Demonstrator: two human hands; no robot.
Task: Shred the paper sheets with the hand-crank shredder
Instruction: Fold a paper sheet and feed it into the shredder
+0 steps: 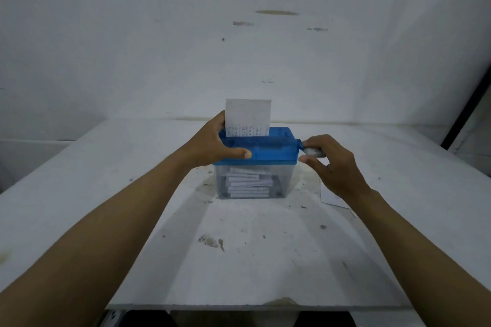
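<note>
The hand-crank shredder (265,150) stands on the stained white table (106,194), held between both hands. It has a translucent blue top over a clear bin (285,180), and white paper strips (248,183) lie stacked inside the bin, below the left thumb.

The left hand (210,141) grips the blue top's left end, with the thumb (243,154) pressed flat along the front face and the fingers curled over the back edge. Just beside those fingers a paper sheet (248,114) stands upright in the slot, white with faint printed rows near its lower edge.

The right hand (334,167) pinches the grey crank handle (313,151) at the top's right end, between curled fingers above and thumb below. Under that wrist a loose white sheet (332,200) lies flat on the table.
</note>
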